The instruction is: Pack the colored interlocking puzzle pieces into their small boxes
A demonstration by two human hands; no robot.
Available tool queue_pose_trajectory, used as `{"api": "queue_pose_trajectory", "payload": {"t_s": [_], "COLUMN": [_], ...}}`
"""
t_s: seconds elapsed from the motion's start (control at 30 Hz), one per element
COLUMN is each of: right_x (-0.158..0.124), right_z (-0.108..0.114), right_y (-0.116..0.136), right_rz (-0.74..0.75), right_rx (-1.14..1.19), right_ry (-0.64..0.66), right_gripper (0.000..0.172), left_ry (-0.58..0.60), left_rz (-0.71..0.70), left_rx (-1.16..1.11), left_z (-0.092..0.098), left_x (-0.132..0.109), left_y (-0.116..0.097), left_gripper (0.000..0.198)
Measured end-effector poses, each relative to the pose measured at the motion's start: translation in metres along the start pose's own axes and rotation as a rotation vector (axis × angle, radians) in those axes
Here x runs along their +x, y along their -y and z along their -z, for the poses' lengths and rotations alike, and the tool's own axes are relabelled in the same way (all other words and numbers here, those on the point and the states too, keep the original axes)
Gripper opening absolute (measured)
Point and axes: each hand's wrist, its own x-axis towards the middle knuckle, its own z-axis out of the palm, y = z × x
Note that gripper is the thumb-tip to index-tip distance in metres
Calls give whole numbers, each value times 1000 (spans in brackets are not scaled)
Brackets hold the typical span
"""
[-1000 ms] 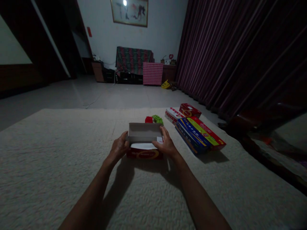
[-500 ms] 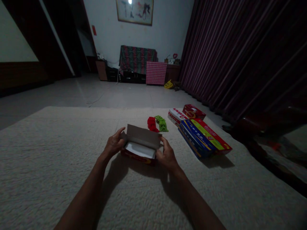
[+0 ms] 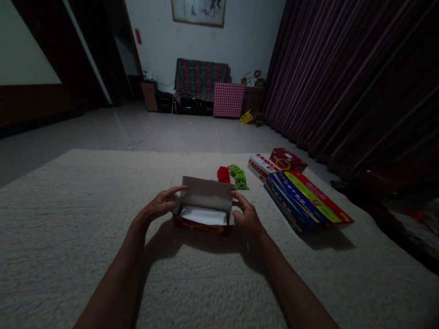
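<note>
A small red carton (image 3: 202, 227) with its lid raised lies on the pale quilted cover, its front side towards me. Inside it shows a white piece (image 3: 203, 215), perhaps a lining or contents. My left hand (image 3: 156, 208) is at the carton's left end, fingers stretched out, the index fingertip touching the raised lid (image 3: 207, 192). At the right end is my right hand (image 3: 249, 218), with its index finger against the lid's edge and its thumb apart, near the side flap. Both hands are open, neither wrapped around anything.
Beyond the carton lie a red piece (image 3: 223, 174) and a green bumpy piece (image 3: 240, 180). Blue, yellow and red long boxes (image 3: 302, 198) stand to the right, behind them a white box (image 3: 261, 165) and a red box (image 3: 287, 160). The quilted cover (image 3: 85, 219) spreads all around.
My left hand has loosened from the flap, its fingers now straighter and reaching onto the lid. My right hand has shifted slightly outwards. The view has turned a little to the left.
</note>
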Motion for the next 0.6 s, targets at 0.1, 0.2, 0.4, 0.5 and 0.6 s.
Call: {"api": "queue_pose_trajectory", "payload": {"t_s": [0.1, 0.2, 0.4, 0.5, 0.6], "right_x": [1, 2, 2, 3, 8], "right_z": [-1, -2, 6, 17, 26], "right_y": [-4, -4, 6, 12, 14], "right_rz": [-3, -71, -170, -168, -122], "right_rx": [47, 70, 133, 150, 114], "right_ry": [-1, -8, 121, 253, 281], "right_gripper": [71, 71, 69, 56, 36], "left_ry": [-49, -50, 47, 83, 60], "left_rz": [8, 36, 52, 75, 63], "left_rx": [-60, -69, -12, -15, -78], "left_z": [3, 5, 15, 15, 11], "left_x": [4, 5, -9, -12, -8], "left_y": [4, 5, -1, -1, 1], "left_gripper": [70, 62, 45, 43, 40]}}
